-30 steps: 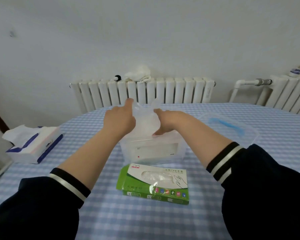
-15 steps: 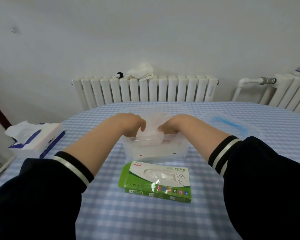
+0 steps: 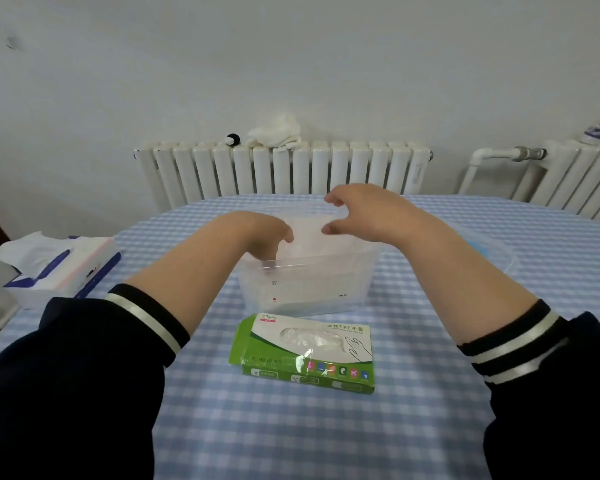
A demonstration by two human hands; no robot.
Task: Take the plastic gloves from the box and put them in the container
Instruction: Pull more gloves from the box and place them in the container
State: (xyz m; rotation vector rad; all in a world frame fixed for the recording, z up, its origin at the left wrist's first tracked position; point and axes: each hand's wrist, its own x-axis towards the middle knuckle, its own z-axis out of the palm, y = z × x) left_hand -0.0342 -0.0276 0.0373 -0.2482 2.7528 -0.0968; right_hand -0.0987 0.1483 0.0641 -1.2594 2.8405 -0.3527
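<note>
We see a table (image 3: 326, 438) under a blue-and-white checked cloth, and we take the clear container (image 3: 309, 289) near its middle as our landmark. Behind the container, against the wall, stands a white radiator (image 3: 326, 171) with a white cloth (image 3: 274, 135) on top. Well to the left of the container lies a tissue pack (image 3: 59, 268). Just to its right rests a clear lid (image 3: 492, 251) with a blue part. Directly in front of the container, close to its near wall, lies the green glove box (image 3: 307, 351), with plastic gloves showing through its window. Inside the container we make out a pale, translucent glove (image 3: 312, 240). Our left hand (image 3: 260, 233) dips into the container's left side, fingers curled downward; whether they pinch the glove we cannot tell. Our right hand (image 3: 364, 211) hovers above the container's rear right, fingers loosely curled and apart, holding nothing.
</note>
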